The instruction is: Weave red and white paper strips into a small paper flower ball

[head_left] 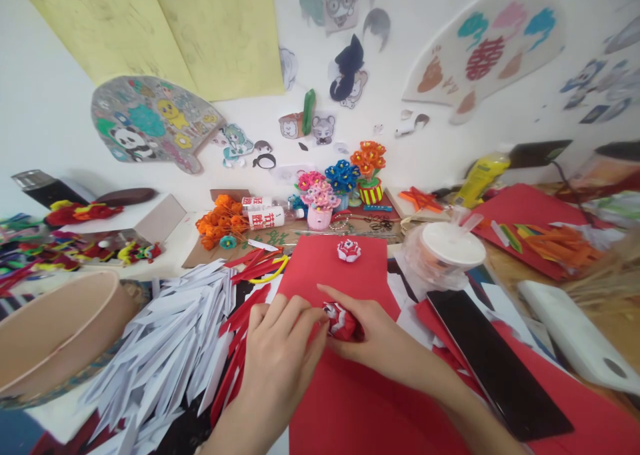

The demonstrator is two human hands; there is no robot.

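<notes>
Between my two hands is a small red and white folded-paper piece (338, 320), held over a red paper sheet (330, 268). My right hand (370, 328) grips it with thumb and fingers around its right side. The fingertips of my left hand (287, 335) pinch at its left edge; exactly what they hold there is hidden. Farther up the sheet sits a second folded-paper piece (349, 250), mostly white with red. To the left lies a large pile of folded white paper strips (170, 348), with folded red strips (240, 348) beside my left wrist.
A beige round basin (60, 335) stands at far left. On the right are a black phone (500, 361), a lidded white cup (450, 245) and a white device (575, 335). Pipe-cleaner flower pots (320, 208), orange flowers (225, 221) and a yellow bottle (483, 178) line the wall.
</notes>
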